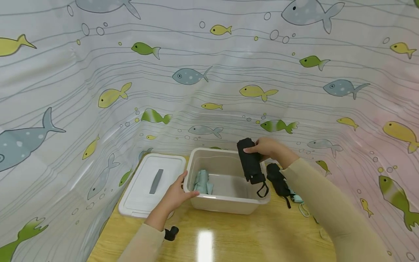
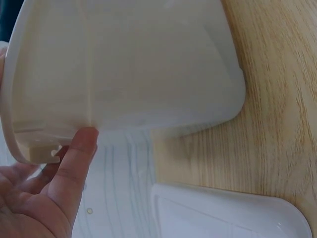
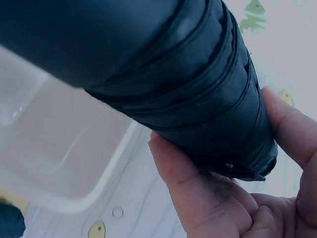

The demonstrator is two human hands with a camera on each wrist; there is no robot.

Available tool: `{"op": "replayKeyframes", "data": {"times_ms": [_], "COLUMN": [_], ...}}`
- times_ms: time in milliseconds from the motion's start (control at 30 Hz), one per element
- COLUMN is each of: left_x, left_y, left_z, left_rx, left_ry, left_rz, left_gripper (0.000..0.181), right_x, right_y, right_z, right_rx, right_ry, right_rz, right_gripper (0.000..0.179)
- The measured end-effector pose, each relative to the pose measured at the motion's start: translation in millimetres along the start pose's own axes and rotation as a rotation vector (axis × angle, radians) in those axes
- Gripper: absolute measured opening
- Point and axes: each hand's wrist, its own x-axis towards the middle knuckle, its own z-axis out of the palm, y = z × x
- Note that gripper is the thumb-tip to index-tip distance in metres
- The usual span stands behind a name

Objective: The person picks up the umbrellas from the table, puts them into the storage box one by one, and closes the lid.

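Observation:
A folded black umbrella point(image 1: 250, 163) with a wrist strap is tilted above the right part of a beige plastic box point(image 1: 226, 208). My right hand point(image 1: 270, 148) grips it near its upper end, thumb on one side and fingers on the other, as the right wrist view shows of the umbrella point(image 3: 198, 94). My left hand point(image 1: 175, 194) holds the box's front left corner, thumb over the rim and fingers along the outer wall. In the left wrist view a finger point(image 2: 74, 166) presses the box wall point(image 2: 158, 64). Inside the box, at the left, lies a folded pale green umbrella point(image 1: 202, 182).
A white lid point(image 1: 140, 182) with a grey handle lies left of the box. Right of it lie another folded black umbrella point(image 1: 277, 180) and a mint-green item point(image 1: 297, 198), partly behind my right arm. A fish-patterned curtain point(image 1: 229, 109) surrounds the wooden table point(image 1: 235, 236).

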Motion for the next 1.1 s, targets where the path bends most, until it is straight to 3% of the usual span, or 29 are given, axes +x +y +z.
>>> {"op": "replayKeyframes", "data": {"times_ms": [167, 333, 533, 700, 767, 1000, 1100], "left_x": [-0.9, -1.4, -1.4, -0.6, 0.1, -0.5, -2.6], "left_y": [-1.2, -2.2, -1.7, -1.3, -1.4, -2.5, -3.5], "left_z": [-1.1, -1.0, -2.0, -2.2, -1.5, -1.8, -4.6], "left_rx": [-0.005, -0.025, -0.035, -0.018, -0.014, 0.006, 0.01], "left_ry": [0.003, 0.004, 0.002, -0.005, -0.007, -0.006, 0.006], "left_rz": [-0.01, -0.015, -0.013, -0.001, 0.0, -0.004, -0.005], "left_gripper": [0.114, 0.116, 0.115, 0.115, 0.116, 0.115, 0.114], "right_x": [23.1, 47.4, 66.7, 78.7, 83.0, 99.6, 106.5], "right_y": [-15.9, -18.6, -14.1, -6.1, -1.8, 14.1, 18.4], "right_z": [27.3, 53.9, 81.1, 104.0, 111.7, 137.0, 149.7], "right_rx": [0.074, 0.153, 0.24, 0.417, 0.442, 0.326, 0.323], "right_ry": [-0.024, -0.059, -0.078, -0.173, -0.205, -0.202, -0.211], "right_rz": [0.041, 0.103, 0.174, 0.259, 0.288, 0.296, 0.287], "right_gripper": [0.072, 0.069, 0.068, 0.07, 0.069, 0.066, 0.062]}}
